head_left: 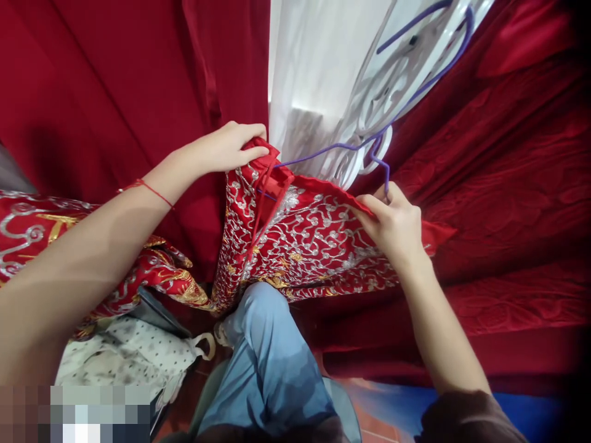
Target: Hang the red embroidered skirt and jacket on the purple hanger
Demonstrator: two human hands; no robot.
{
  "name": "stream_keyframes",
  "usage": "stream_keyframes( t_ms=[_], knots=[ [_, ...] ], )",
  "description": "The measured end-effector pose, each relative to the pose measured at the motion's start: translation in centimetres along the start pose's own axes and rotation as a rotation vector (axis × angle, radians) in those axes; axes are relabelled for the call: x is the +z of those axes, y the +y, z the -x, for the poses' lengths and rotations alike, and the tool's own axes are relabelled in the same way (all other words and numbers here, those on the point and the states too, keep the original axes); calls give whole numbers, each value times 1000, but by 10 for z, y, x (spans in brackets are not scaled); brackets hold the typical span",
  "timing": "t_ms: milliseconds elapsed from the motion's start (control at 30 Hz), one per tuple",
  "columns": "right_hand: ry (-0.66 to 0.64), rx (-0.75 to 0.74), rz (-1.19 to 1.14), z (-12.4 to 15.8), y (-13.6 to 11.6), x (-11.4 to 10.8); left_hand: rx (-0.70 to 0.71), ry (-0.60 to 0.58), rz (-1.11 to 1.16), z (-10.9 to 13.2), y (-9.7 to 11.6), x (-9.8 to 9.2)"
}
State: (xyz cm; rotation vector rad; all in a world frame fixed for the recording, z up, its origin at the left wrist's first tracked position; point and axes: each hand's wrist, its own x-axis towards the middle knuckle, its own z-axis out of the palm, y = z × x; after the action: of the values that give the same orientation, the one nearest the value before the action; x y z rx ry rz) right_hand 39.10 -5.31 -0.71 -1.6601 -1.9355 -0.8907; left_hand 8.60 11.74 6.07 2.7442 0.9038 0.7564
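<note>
A red garment (318, 240) with silver and gold embroidery hangs across the middle, in front of my knees. My left hand (237, 144) is closed on its top edge at the left, thumb and fingers pinching the red band. My right hand (394, 224) pinches the same top edge farther right. A purple wire hanger (323, 149) runs above the garment, one end reaching in at the garment's opening on the left. Its other arm comes down to the fingers of my right hand; whether they grip the wire is hidden. Thin red cords (260, 212) hang from the left part of the band.
A white scrollwork metal frame (369, 123) stands behind the hanger. Dark red curtains (138, 74) hang on both sides. More embroidered red cloth (157, 271) lies at left, above a white dotted bag (138, 344). My blue-trousered leg (272, 351) is below.
</note>
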Motion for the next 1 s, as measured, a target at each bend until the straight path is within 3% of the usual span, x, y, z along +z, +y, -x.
stream_keyframes(
  t_ms=[200,367,467,600,733,900,1000],
  knots=[
    [-27,-76,50,15,29,-18,17,-137,56,0,16,7],
    [-66,-226,25,10,55,-34,24,-270,38,-1,34,18],
    [-78,-194,36,6,56,-35,24,-287,15,-2,32,18],
    [-46,-103,57,7,38,-28,9,-182,-10,-3,23,8],
    [162,-10,132,11,12,-16,-42,-118,6,-4,21,10],
    [437,85,169,8,-27,12,9,-165,96,-5,31,23],
    [492,77,109,0,-47,35,1,-213,145,-1,36,25]
  ],
)
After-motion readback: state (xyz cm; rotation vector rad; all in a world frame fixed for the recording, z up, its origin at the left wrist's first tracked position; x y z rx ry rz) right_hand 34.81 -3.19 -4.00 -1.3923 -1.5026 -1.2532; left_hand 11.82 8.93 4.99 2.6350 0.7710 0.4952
